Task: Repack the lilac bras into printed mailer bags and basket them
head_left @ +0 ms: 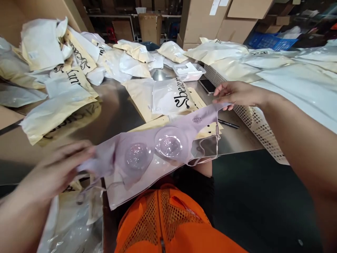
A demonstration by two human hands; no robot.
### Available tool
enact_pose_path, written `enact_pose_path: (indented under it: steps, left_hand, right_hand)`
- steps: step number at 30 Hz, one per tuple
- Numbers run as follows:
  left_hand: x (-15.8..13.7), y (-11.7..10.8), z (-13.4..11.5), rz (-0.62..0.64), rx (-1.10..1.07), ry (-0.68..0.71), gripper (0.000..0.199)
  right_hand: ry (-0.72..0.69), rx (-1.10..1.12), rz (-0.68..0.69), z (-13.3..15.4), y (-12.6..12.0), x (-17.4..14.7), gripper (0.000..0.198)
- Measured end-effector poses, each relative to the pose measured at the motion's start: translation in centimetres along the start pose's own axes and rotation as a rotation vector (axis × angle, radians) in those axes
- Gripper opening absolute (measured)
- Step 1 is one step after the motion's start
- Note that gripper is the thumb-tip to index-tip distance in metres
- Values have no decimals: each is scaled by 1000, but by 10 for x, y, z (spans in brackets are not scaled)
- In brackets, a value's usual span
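Note:
A lilac bra (pixel 181 121) is stretched out between my two hands, its inner side facing up, with a shiny clear round piece in each cup. My left hand (pixel 61 163), a little blurred, grips one end of its band. At the other end, my right hand (pixel 233 94) pinches the band between thumb and fingers. Thin straps hang down from both sides. Beneath the bra, a pale plastic bag (pixel 118 195) overhangs the table's front edge. Behind it lies a white bag with black lettering (pixel 170 96), on top of cream bags.
Filled packaging bags (pixel 60 102) are heaped on the left and along the back. A white perforated basket (pixel 252 123) stands at the right, with a black pen (pixel 228 123) and a phone (pixel 207 85) beside it. A small white tray (pixel 189 72) sits behind. An open box of bags (pixel 79 218) is below left.

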State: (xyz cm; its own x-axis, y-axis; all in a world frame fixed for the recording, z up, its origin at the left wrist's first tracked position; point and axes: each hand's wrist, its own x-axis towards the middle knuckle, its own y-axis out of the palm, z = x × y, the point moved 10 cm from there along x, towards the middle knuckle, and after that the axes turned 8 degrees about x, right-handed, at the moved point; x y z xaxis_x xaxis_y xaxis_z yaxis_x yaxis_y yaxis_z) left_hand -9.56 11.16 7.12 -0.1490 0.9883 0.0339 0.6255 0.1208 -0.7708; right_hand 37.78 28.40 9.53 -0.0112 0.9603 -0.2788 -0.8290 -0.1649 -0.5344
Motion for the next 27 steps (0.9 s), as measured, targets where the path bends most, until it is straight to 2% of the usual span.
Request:
enact_pose_path:
  steps: [2, 3, 4, 5, 7, 8, 10, 12, 13, 15, 17, 18, 20, 22, 25, 27]
  left_hand:
    - [2, 69, -37, 389, -475, -145, 42]
    - [5, 94, -58, 483, -633, -173, 42]
    - [9, 115, -76, 568, -703, -187, 44]
    - [14, 134, -82, 616, -707, -244, 48]
    - [27, 155, -81, 625, -654, -289, 52]
    - [34, 158, -75, 589, -623, -287, 53]
    - [44, 148, -57, 470, -573, -232, 54]
    - [47, 126, -37, 333, -438, -148, 53]
    - [45, 114, -28, 263, -317, -98, 52]
    - [38, 89, -20, 109, -35, 27, 45]
    - [27, 72, -28, -37, 174, 201, 41]
    - [20, 70, -37, -82, 226, 302, 40]
    - [6, 79, -59, -97, 281, 524, 39]
    - [-4, 103, -73, -27, 343, 683, 41]
    - [-10, 143, -74, 85, 435, 712, 46]
    - [-13, 163, -70, 131, 449, 684, 47]
  right_hand:
    - [-79, 100, 62, 31, 29, -12, 64]
    - [-133, 136, 125, 49, 47, -19, 66]
    - [-181, 177, 210, 65, 66, -26, 64]
    - [-217, 225, 300, 78, 85, -36, 61]
    - [-277, 334, 431, 96, 113, -57, 53]
    - [-306, 387, 460, 98, 122, -69, 50]
    - [-353, 498, 487, 87, 138, -95, 41]
    - [-300, 644, 537, 52, 163, -124, 29]
    - [-221, 724, 538, 26, 179, -137, 27]
    - [49, 907, 474, -35, 216, -157, 32]
    - [295, 1099, 321, -88, 250, -173, 42]
    - [358, 1169, 247, -104, 264, -178, 45]
    - [385, 1283, 99, -116, 282, -179, 44]
    - [323, 1347, -2, -109, 291, -169, 37]
    - [233, 1351, -51, -91, 300, -142, 20]
    - [173, 1305, -44, -80, 306, -118, 19]
